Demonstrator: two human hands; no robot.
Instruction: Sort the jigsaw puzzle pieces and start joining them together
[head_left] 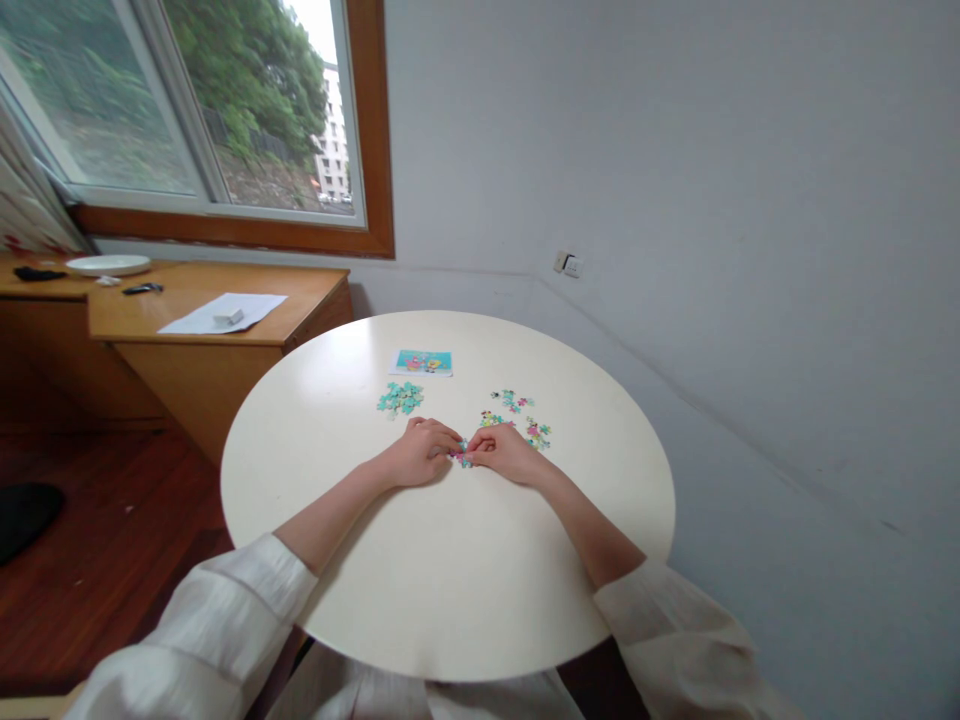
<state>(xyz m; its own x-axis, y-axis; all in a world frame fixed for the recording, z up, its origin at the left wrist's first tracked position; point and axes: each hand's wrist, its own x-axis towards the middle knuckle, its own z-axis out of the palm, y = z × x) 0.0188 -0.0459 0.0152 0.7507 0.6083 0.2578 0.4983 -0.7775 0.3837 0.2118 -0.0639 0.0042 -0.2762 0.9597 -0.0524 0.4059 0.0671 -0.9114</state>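
Between my hands on the round white table (420,580) lies a small cluster of joined jigsaw puzzle pieces (462,458), pink and teal. My left hand (421,452) rests at its left side, fingers curled with the tips on the pieces. From the right, my right hand (508,453) touches the cluster with thumb and forefinger pinched at its edge; the exact piece is mostly hidden. Teal puzzle pieces (400,398) are heaped beyond my left hand. Mixed-colour puzzle pieces (538,433) lie in loose groups beyond and beside my right hand.
A picture card (422,363) with cartoon figures lies behind the teal heap. At the left, a wooden desk (315,295) holds a sheet of paper (225,314) with a small white box, a black object and a white plate (109,265). A wall stands close on the right.
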